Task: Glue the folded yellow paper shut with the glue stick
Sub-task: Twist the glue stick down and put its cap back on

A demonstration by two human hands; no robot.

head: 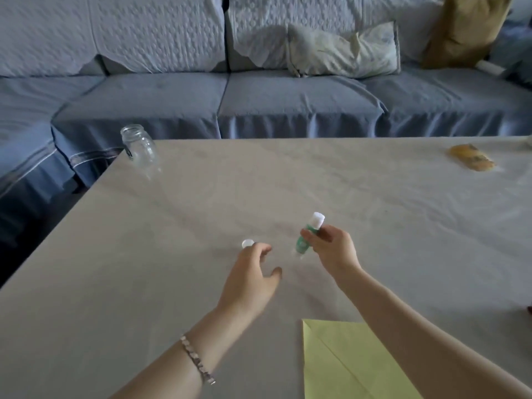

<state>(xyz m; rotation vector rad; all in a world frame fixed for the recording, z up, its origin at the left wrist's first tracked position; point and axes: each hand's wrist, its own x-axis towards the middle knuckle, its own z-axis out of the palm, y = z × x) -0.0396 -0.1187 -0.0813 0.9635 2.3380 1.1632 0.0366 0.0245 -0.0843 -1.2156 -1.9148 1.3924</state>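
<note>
My right hand [331,249] clamped on glue stick [309,234] | my left hand [253,272] loose, fingertips touching cap [248,243] | yellow paper [345,361] nearer, under right forearm

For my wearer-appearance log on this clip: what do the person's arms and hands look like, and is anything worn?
No sleeves are in view on either arm. The left hand and right hand are ungloved, and no rings show. A silver-toned link bracelet circles the left wrist; the right wrist carries nothing.
</note>
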